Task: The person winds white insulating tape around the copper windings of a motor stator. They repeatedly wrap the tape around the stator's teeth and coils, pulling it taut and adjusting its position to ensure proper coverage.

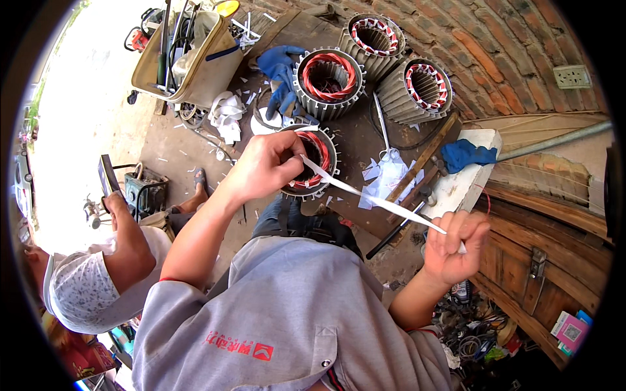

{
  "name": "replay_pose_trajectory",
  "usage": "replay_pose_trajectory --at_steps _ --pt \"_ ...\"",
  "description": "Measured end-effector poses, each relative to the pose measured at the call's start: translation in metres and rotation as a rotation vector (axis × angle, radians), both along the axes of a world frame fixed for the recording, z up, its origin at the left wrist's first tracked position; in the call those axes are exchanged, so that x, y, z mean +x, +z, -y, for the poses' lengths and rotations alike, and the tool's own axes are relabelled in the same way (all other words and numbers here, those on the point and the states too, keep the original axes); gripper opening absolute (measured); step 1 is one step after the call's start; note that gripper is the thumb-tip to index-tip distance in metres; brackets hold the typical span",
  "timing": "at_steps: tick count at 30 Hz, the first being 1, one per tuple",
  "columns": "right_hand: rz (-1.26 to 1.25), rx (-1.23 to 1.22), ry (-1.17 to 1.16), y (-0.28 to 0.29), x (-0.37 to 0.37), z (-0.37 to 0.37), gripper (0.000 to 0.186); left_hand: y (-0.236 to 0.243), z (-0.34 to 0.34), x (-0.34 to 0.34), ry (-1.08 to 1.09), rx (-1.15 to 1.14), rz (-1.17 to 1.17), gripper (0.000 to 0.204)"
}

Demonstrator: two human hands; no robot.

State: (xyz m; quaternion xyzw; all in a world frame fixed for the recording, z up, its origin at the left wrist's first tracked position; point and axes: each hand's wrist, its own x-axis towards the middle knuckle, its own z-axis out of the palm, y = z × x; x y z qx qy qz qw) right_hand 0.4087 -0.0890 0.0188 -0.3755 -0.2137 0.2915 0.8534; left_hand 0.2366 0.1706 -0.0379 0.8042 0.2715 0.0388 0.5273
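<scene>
A long white strip of tape is stretched between my two hands, sloping down to the right. My left hand pinches its upper end between thumb and fingers. On the right, my right hand is closed with the strip running through its curled fingers. Directly beneath my left hand stands a motor stator, its ribbed housing ringed inside with red windings; the hand hides its left side. Whether the strip touches the windings, I cannot tell.
Behind stand a stator with thick red windings and two laced ones. Blue gloves, a tool bin and paper scraps lie around. A wooden chest flanks my right; another person sits left.
</scene>
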Motion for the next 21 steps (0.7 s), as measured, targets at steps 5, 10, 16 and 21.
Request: replay_pose_trajectory --at_steps 5,10,16,21 --pt "0.249 0.054 -0.332 -0.008 0.017 0.009 0.035 -0.020 0.001 0.009 -0.151 0.016 -0.064 0.011" --pt "-0.034 0.045 0.026 0.004 0.027 0.032 0.032 -0.045 0.007 0.010 -0.239 0.196 -0.117 0.028" --pt "0.370 -0.327 -0.242 0.013 0.027 0.060 0.032 -0.033 0.004 0.034 -0.426 0.269 -0.475 0.031" --pt "0.446 -0.194 -0.381 0.044 0.031 0.094 0.028 -0.038 0.003 0.035 -0.394 0.252 -0.435 0.024"
